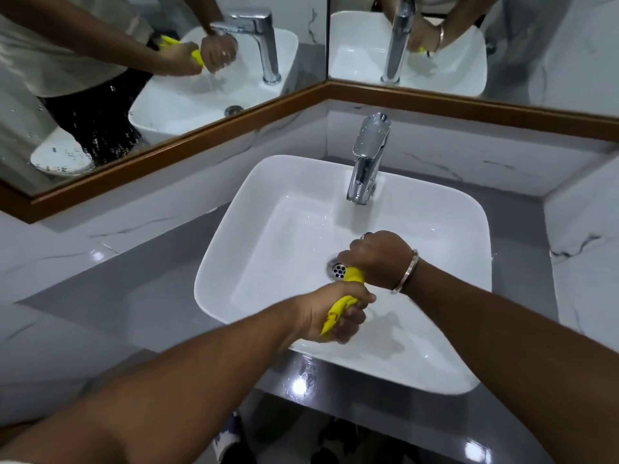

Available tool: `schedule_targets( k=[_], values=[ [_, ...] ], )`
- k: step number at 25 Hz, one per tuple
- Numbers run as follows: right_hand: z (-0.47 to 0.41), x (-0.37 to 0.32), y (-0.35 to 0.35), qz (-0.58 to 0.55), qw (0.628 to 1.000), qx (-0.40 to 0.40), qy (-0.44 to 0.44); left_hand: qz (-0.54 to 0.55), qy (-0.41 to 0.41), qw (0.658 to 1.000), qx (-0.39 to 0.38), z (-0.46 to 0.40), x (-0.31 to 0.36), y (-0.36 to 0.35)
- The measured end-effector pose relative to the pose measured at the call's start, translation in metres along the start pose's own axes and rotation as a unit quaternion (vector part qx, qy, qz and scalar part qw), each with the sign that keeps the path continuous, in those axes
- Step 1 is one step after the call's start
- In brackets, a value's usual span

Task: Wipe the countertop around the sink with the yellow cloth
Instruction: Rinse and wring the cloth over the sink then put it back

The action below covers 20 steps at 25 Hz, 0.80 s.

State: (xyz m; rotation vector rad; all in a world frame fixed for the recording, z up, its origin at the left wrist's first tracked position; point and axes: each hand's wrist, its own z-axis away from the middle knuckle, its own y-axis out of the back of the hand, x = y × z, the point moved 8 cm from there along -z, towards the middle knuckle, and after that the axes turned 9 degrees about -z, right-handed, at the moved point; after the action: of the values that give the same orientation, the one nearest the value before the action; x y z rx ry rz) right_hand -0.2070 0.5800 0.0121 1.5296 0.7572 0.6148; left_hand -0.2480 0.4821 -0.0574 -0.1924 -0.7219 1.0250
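The yellow cloth is twisted into a tight roll and held over the white square sink, just above the drain. My left hand grips the near end of the roll. My right hand, with a ring and a metal bangle at the wrist, grips the far end. Both fists are closed around it. The grey countertop surrounds the sink on the left, right and front.
A chrome tap stands at the sink's back rim. Wood-framed mirrors line the two back walls in a corner. White marble ledges flank the countertop. The front counter strip looks wet and shiny.
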Motion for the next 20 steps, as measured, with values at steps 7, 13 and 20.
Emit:
schedule_targets(
  k=[7, 13, 20],
  values=[
    [0.019, -0.004, -0.016, -0.1, 0.989, -0.03, -0.104, -0.444, -0.05, 0.858, 0.252, 0.022, 0.023, 0.042],
    [0.037, -0.009, 0.015, -0.241, 0.945, -0.141, -0.171, -0.676, -0.193, 0.588, 0.399, 0.087, 0.066, 0.041],
    [0.038, -0.009, 0.056, -0.349, 0.899, -0.149, -0.219, -0.644, -0.202, 0.672, 0.306, 0.125, 0.086, 0.029]
  ],
)
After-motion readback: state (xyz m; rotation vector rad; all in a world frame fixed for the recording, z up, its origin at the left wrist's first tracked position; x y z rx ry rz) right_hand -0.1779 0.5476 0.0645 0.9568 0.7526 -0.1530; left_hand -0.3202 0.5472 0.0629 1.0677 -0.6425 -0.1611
